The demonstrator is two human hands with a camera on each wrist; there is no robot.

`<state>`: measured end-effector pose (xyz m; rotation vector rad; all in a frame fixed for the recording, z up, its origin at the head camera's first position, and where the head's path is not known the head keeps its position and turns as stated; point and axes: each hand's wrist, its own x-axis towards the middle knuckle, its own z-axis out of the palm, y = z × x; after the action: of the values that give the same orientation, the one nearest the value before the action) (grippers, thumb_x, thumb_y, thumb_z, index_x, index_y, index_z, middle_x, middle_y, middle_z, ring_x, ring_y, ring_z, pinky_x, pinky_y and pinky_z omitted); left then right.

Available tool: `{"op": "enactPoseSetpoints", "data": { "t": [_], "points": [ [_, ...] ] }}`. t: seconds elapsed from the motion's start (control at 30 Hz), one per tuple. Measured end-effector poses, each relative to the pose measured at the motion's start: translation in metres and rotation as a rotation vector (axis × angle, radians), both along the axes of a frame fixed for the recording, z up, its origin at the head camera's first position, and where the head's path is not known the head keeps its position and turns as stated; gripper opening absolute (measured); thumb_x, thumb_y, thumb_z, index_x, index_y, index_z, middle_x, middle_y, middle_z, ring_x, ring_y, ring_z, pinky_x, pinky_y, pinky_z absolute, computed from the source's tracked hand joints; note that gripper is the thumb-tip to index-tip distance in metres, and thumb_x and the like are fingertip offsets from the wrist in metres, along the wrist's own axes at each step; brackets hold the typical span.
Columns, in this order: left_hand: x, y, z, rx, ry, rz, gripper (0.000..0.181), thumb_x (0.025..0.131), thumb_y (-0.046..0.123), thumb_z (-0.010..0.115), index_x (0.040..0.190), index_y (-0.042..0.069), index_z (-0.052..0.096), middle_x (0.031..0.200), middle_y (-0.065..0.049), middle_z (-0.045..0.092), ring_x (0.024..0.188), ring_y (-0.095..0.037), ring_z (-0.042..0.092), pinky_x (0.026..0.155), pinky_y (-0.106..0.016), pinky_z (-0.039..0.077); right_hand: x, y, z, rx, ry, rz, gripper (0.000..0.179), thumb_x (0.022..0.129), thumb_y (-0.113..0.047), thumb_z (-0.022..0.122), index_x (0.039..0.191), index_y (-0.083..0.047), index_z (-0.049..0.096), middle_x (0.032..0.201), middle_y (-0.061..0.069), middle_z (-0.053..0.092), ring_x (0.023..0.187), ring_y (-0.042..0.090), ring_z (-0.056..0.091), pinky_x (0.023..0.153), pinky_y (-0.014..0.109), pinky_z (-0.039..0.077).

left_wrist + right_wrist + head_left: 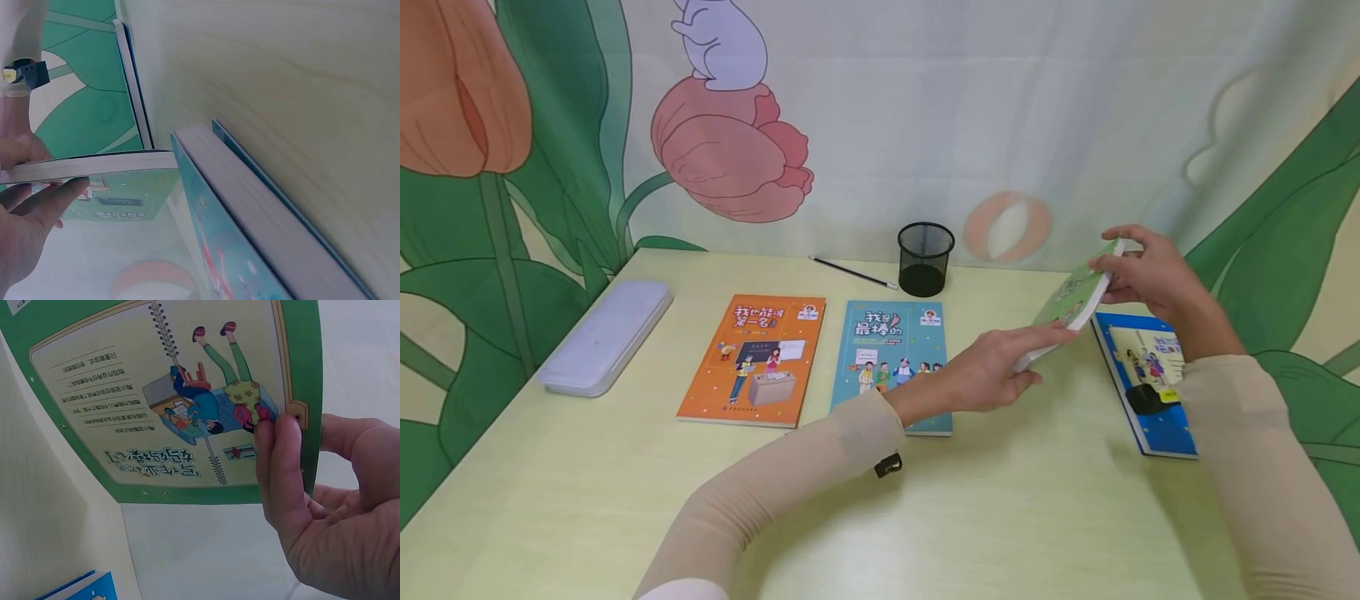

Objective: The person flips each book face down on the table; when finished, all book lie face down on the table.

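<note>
A green book (1067, 292) is tilted up off the table between both hands. My right hand (1153, 271) pinches its far right edge, thumb on one cover and fingers on the other. In the right wrist view, the fingers of that hand (337, 512) press the green-bordered cover with a cartoon and printed lines. My left hand (992, 367) holds the book's near end, fingers over the cover and thumb below. Beneath the left wrist lies a teal book (887, 333), partly hidden by the arm. A blue book (1150, 358) lies under the right forearm, partly covered.
An orange book (752, 358) lies flat left of the teal one. A white pencil case (610, 337) rests at the table's left edge. Toward the back stand a black mesh pen cup (923, 258) and, beside it, a lying pencil (853, 272). A printed curtain (880, 125) hangs behind.
</note>
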<state>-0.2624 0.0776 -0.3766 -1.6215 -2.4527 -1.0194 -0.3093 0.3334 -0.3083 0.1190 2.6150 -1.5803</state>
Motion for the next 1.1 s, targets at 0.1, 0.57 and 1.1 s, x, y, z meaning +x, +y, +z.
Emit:
{"op": "enactPoseSetpoints", "data": {
  "t": [0.1, 0.57, 1.1],
  "points": [
    [-0.0012, -0.0002, -0.0012, 0.049, -0.034, 0.019, 0.058, 0.093, 0.001, 0.066, 0.146, 0.016, 0.048, 0.15, -0.005, 0.052, 0.122, -0.019, 0.062, 0.096, -0.017, 0.049, 0.0003, 0.0002, -0.0003, 0.018, 0.01, -0.004, 0.077, 0.101, -0.027, 0.059, 0.16, -0.009, 0.013, 0.099, 0.003, 0.06, 0.067, 0.01, 0.071, 0.066, 0.029, 0.061],
    [-0.0071, -0.0008, -0.0015, 0.227, -0.217, 0.062, 0.057, 0.093, -0.007, 0.058, 0.145, 0.016, 0.05, 0.14, -0.014, 0.06, 0.082, -0.02, 0.06, 0.049, -0.017, 0.043, 0.0002, -0.0001, 0.0025, 0.031, 0.037, -0.036, 0.084, 0.1, -0.03, 0.06, 0.161, -0.01, 0.005, 0.074, -0.008, 0.064, 0.062, 0.008, 0.069, 0.063, 0.028, 0.061],
    [-0.0074, -0.0005, -0.0069, 0.406, -0.312, 0.115, 0.055, 0.091, -0.011, 0.054, 0.143, 0.009, 0.051, 0.13, -0.023, 0.064, 0.053, -0.012, 0.05, 0.042, -0.017, 0.031, 0.0022, -0.0023, 0.0022, 0.029, 0.039, -0.048, 0.089, 0.096, -0.048, 0.06, 0.161, -0.012, 0.011, 0.081, -0.004, 0.062, 0.066, 0.008, 0.067, 0.066, 0.028, 0.061]
  ]
}}
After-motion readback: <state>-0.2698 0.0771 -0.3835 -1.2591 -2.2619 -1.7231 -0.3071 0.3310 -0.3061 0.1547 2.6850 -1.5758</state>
